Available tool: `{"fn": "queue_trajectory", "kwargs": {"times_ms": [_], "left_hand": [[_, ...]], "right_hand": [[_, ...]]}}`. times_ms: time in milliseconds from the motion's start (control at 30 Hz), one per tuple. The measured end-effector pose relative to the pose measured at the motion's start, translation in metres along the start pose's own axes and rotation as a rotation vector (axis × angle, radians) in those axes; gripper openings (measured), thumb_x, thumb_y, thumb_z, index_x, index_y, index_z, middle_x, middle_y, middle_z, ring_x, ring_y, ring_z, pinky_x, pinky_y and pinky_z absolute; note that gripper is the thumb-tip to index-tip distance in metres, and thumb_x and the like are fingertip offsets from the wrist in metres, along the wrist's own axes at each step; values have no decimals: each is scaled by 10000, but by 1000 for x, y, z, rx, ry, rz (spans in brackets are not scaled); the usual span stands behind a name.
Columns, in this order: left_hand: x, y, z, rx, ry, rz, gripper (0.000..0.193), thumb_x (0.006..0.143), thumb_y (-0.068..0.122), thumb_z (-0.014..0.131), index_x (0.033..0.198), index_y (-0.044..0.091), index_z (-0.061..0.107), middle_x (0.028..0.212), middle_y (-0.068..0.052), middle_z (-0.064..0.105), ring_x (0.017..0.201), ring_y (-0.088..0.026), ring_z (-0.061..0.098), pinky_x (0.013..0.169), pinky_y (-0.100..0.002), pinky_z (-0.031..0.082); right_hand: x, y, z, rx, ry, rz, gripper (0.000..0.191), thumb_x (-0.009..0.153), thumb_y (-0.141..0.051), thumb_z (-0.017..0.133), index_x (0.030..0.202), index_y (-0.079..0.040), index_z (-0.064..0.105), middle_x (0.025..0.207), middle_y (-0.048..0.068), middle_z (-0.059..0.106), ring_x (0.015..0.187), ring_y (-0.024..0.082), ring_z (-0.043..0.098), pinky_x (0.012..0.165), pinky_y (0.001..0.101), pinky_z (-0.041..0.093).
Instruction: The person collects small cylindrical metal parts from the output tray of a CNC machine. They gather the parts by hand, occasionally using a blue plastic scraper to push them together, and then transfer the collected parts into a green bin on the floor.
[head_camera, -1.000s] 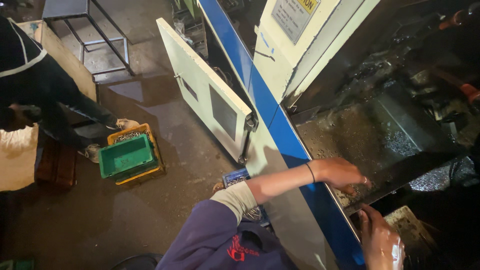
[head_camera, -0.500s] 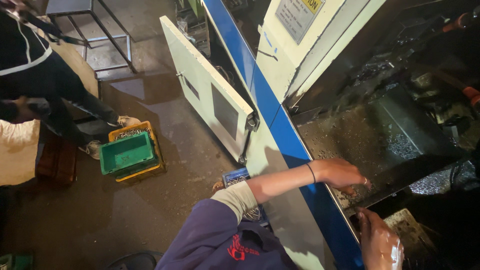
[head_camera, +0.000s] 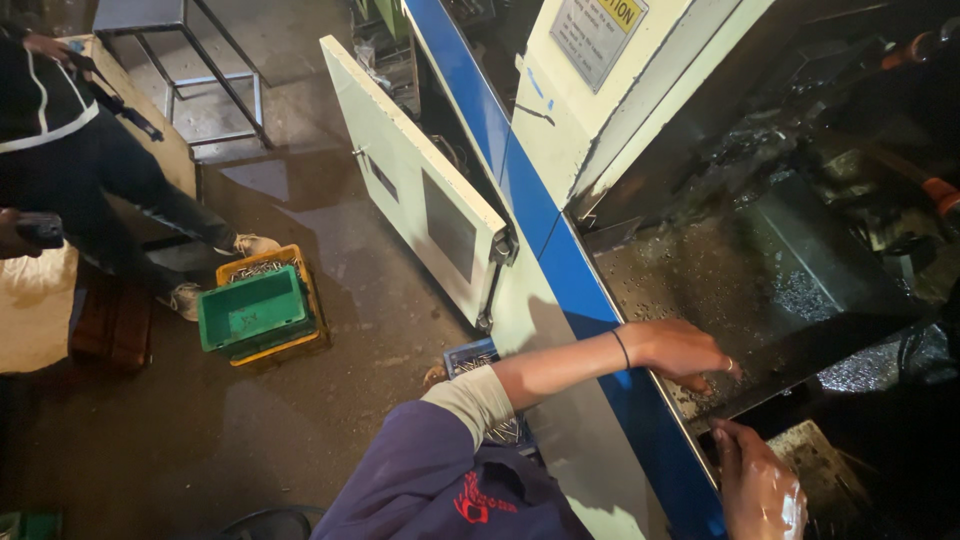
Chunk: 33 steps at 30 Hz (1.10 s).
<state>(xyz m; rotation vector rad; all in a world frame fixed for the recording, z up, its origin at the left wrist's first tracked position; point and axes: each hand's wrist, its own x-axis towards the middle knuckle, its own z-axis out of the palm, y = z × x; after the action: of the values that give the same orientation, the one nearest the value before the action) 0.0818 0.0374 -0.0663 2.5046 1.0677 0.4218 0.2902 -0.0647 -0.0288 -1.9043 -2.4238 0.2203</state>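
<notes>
The left hand (head_camera: 680, 350) is resting flat, fingers spread, on the machine's wet metal tray (head_camera: 700, 270) — steadying the lean; the right hand (head_camera: 760, 490) is hanging loose below its edge, holding nothing.

One head-worn view looks steeply down. It sits close above the hands at the machine's tray (head_camera: 760, 290), with the floor (head_camera: 330, 400) to the left.
</notes>
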Motion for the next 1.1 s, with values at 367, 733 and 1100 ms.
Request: {"fn": "queue_trajectory", "kwargs": {"times_ms": [367,733,1100], "left_hand": [[0,-4,-1,16,31,11,596,866,371,710,1410,178,562,1095,-134,768,1030,-349,730,884,-480,576],[3,-11,5,22,36,58,552,879,351,726,1373,161,571,1040,-139,764,972,-355,728,813,-482,590],[11,-24,20,-108,40,44,354,1025,236,535,1365,289,615,749,-34,750,703,-205,743,647,-396,562]], "right_hand": [[0,14,14,-155,118,44,223,975,-268,720,1160,-157,775,1092,159,731,893,228,760,715,349,644],[10,5,6,-43,36,-36,273,1072,-225,551,1313,-177,670,1064,155,787,873,250,801,701,366,637],[14,14,16,40,-31,56,233,994,-272,655,1168,-133,724,939,107,812,756,220,812,622,383,615]]}}
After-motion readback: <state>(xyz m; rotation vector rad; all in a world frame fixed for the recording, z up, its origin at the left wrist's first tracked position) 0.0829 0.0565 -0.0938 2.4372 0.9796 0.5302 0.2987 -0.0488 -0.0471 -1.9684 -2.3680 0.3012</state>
